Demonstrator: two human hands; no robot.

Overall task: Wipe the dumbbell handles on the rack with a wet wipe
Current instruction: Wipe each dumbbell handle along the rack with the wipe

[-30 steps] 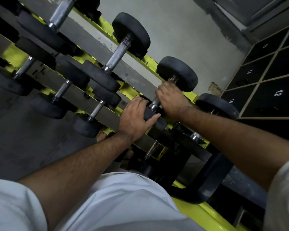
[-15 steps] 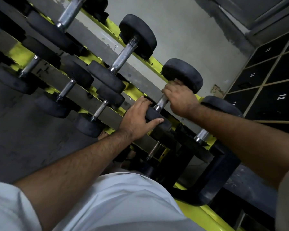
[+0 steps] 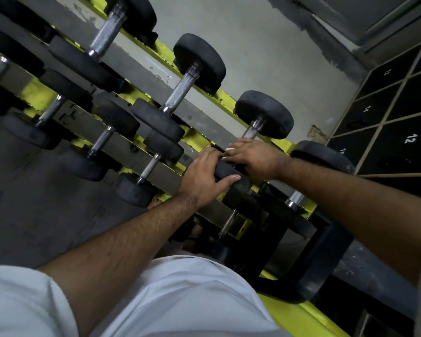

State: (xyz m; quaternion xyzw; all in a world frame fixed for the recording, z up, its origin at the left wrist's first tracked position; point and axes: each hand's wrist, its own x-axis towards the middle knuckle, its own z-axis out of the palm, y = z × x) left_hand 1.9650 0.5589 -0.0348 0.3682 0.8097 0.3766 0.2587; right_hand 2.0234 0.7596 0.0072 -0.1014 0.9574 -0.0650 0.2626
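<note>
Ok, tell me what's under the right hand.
A white wipe peeks out at the fingers of the right hand, over the dumbbell's handle. The hand covers most of the wipe and the handle's lower part.

Dumbbells (image 3: 247,137): about eight visible. Hands (image 3: 206,176): two. Rack (image 3: 199,127): one.

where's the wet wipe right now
In the head view, right of centre: the wet wipe peeks out white under the right hand on a dumbbell handle.
</note>
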